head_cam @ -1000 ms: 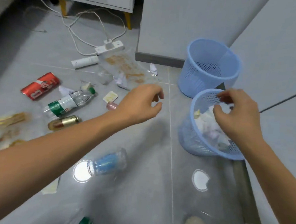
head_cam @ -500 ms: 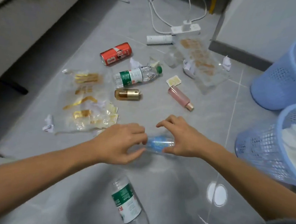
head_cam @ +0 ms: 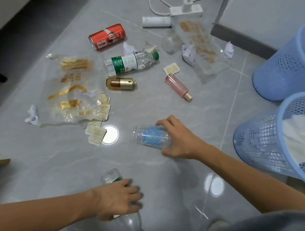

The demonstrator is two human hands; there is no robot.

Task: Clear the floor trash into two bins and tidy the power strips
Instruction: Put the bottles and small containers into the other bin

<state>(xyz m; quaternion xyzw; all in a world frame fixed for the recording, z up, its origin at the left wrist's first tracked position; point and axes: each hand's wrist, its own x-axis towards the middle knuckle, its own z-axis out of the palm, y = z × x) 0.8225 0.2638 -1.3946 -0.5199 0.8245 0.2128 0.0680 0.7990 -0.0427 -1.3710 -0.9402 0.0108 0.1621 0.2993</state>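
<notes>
both hands at once, for binning: right hand (head_cam: 179, 139) around blue-label bottle (head_cam: 151, 137); left hand (head_cam: 118, 199) grasping near clear bottle (head_cam: 129, 222).

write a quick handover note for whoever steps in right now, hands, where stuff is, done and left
Right hand grips the clear blue-label bottle lying on the floor.
Left hand grips a green-label bottle.
Done: paper in the near bin; far bin looks empty.
Left: both held bottles, red can, capped bottle, gold bottle, pink tube, wrappers, paper, power strip.
</notes>
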